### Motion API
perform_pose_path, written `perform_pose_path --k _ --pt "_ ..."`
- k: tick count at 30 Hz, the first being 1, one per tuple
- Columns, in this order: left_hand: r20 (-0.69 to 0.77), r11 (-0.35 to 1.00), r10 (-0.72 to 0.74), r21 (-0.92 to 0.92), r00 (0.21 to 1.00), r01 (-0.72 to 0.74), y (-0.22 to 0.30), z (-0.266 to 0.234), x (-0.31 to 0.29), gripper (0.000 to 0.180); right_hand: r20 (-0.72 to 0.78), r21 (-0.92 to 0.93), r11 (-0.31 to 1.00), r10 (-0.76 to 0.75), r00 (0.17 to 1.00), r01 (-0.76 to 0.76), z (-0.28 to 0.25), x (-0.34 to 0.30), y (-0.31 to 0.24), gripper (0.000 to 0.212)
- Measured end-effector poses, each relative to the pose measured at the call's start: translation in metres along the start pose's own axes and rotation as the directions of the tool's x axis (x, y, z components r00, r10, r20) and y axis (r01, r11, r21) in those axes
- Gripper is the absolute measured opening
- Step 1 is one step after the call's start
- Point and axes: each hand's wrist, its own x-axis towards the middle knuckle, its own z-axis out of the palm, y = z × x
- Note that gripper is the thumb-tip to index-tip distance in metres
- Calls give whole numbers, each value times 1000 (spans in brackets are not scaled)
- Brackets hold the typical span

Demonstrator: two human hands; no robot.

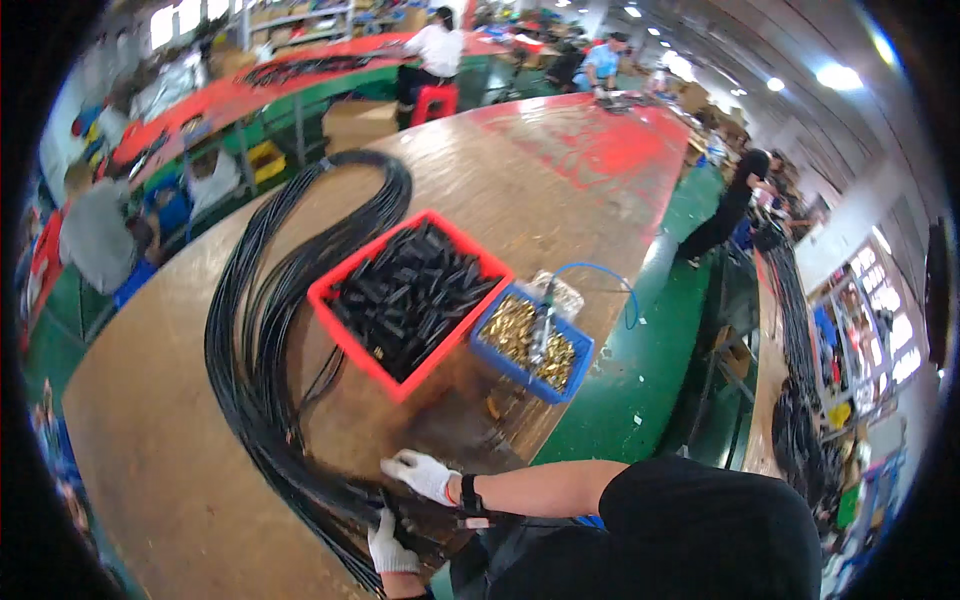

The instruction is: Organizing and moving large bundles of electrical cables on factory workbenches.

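My left hand [391,550], in a white glove, is at the lower edge, closed on the end of a black cable bundle [262,400]. The bundle loops up the table and back down on the left. My right hand [425,475], also gloved and with a black band on its wrist, reaches in just above the left one. Its fingers are stretched out and seem to hold nothing. Beyond my hands stands a red bin [372,362] full of black plastic parts [410,290]. Beside it is a blue bin [520,378] of small brass-coloured fittings [510,325], with a metal tool [542,335] lying across it.
A blue hose [600,266] curves from the metal tool over the edge of the wooden table [150,400]. A cardboard box [360,122] and a red stool [435,103] stand past the far edge. Several people are at other benches; black cables [795,400] hang over the right-hand bench.
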Motion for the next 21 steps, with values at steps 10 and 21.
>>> perform_pose_path --k 10,21 --pt "-13 996 -88 -26 996 87 13 30 -13 30 -44 -41 993 -112 993 110 -60 -23 -37 42" --pt "-8 996 -8 87 1000 9 28 35 -28 22 337 644 743 -63 939 -182 -46 -51 -18 41"
